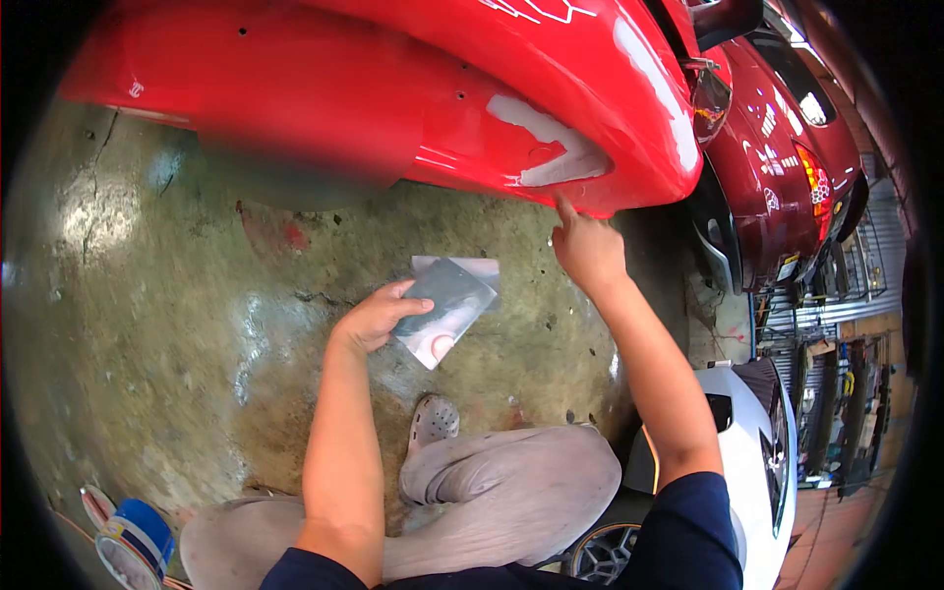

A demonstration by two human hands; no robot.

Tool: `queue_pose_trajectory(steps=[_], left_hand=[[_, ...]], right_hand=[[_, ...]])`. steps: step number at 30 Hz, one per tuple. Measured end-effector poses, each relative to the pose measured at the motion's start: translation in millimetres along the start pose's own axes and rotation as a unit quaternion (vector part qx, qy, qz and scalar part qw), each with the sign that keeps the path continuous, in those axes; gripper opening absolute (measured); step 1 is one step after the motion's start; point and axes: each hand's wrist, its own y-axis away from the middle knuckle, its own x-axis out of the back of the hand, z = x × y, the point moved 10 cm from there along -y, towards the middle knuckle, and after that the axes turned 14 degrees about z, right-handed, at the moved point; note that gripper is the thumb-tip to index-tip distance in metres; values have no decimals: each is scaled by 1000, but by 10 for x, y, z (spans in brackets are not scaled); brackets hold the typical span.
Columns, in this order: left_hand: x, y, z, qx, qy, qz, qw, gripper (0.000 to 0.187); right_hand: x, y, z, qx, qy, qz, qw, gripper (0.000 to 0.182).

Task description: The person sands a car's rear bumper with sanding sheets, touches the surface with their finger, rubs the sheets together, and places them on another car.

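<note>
My left hand (382,313) grips thin grey sheets (447,295), thumb on top; two seem to overlap. A pale lower corner bears a reddish ring. Their exact kind does not show clearly. My right hand (590,248) has its index finger stretched towards the lower edge of a red car bumper (344,108), at or very near it. The other fingers look curled, with nothing visible in them. Just above that fingertip, a light grey patch (580,157) curves around a bare red area. Another pale patch (654,88) runs along the bumper's right end.
A dark red car (777,167) stands at right, with a white vehicle (752,442) below it. At lower left is a blue-and-white bucket (138,541). The concrete floor (187,344) is stained and cracked. Metal racks (836,393) line the far right.
</note>
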Motion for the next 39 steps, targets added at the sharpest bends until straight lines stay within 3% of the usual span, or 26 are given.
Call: queue_pose_trajectory(steps=[3, 5, 7, 10, 13, 16, 19, 25, 31, 39], left_hand=[[-94, 16, 86, -3, -8, -65, 998, 53], [-169, 19, 154, -9, -15, -98, 995, 52], [-247, 22, 210, -8, -19, -118, 993, 51], [-299, 2, 213, -5, -17, -126, 992, 50], [-367, -5, 208, -5, -10, -122, 993, 50], [-366, -22, 202, -6, -16, -104, 994, 50], [-303, -41, 203, -9, -27, -87, 996, 51], [-91, -11, 288, -19, 5, -42, 999, 48], [65, -47, 317, -37, 11, -30, 999, 45], [55, -52, 283, -33, 4, -26, 999, 44]], right_hand=[[21, 284, 49, -136, -248, -44, 958, 53], [-11, 537, 163, -262, -409, -55, 872, 51], [-173, 822, 316, -393, -533, -49, 748, 51], [-11, 821, 477, -289, -414, 17, 863, 49], [60, 792, 417, -282, -424, 58, 859, 53], [319, 587, 156, -223, -269, 35, 936, 67], [272, 205, -53, -132, -142, 51, 980, 83], [163, -462, -29, -173, -97, 79, 977, 92], [-97, -440, -120, -228, -99, 31, 968, 94], [-205, -399, -83, -212, -63, 24, 975, 96]])
